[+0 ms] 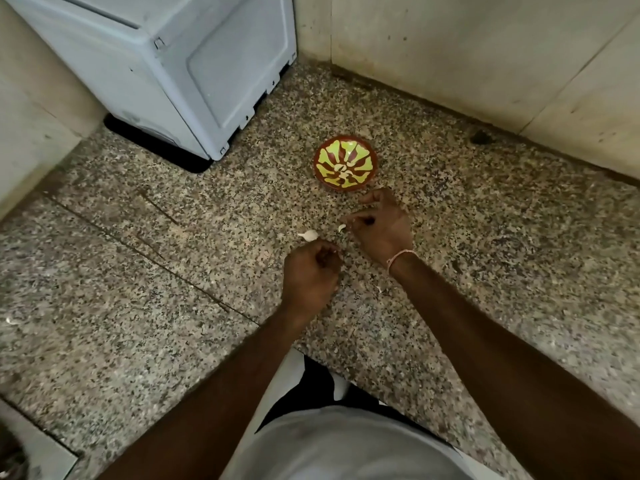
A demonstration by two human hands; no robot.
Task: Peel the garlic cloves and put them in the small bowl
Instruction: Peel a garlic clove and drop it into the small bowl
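**peelnoob:** So where's everything at? The right hand [381, 226] has its fingers [356, 220] curled in, pinching a small pale bit [341, 228] at the tips. It could be a clove or just skin, too tiny to call. The left hand [310, 275] is curled into a loose fist, and I can't tell if it's holding anything. One garlic clove [309, 235] lies on the table [173, 271], between the two hands and a touch to the left.

**granitecounter:** I'd say nip the root end with a thumbnail and roll the clove so the skin splits, then strip it in one go. The small bowl [345, 163] sits just beyond the right hand and already has a few pale pieces in it, so the drop should be short.

**peelnoob:** Anything in the way?

**granitecounter:** Not really. The grey appliance [173, 64] is well off to the back left and the walls [485, 64] are behind the bowl. A scrap of peel [379, 289] lies by the right wrist. On that speckled stone pale skins hide easily, so I'd pile them up.
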